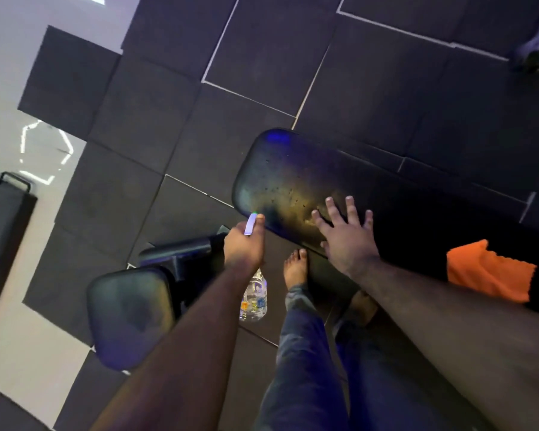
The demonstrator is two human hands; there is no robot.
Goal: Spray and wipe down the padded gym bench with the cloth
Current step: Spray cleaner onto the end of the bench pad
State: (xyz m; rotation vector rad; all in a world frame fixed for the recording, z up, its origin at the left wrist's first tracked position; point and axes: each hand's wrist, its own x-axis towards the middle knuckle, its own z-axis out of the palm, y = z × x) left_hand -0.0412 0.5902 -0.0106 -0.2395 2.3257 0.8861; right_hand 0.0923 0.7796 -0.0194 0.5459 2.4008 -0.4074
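The left hand (242, 244) was closed around the top of a clear spray bottle (254, 298), and its fingers curled about the neck while the forefinger lay along the white nozzle (250, 224), which pointed toward the near corner of the padded bench (296, 181). The bottle body hung below the wrist, nearer to the person than the fingertips. The right hand (344, 236) rested flat on the pad with the fingers (350, 206) spread wide and holding nothing. Beyond and beside those fingertips the pad showed droplets and a dull patch, so I judged that the spraying step was in progress. To do it well, the nozzle should be kept just off the pad and aimed at the dry part past the right fingertips, not at the hand itself. The orange cloth (492, 272) lay on the bench behind the right wrist, well apart from the fingers. The right hand would have to lift and reach back for it before wiping. A second smaller pad (128, 315) stood under the left forearm.
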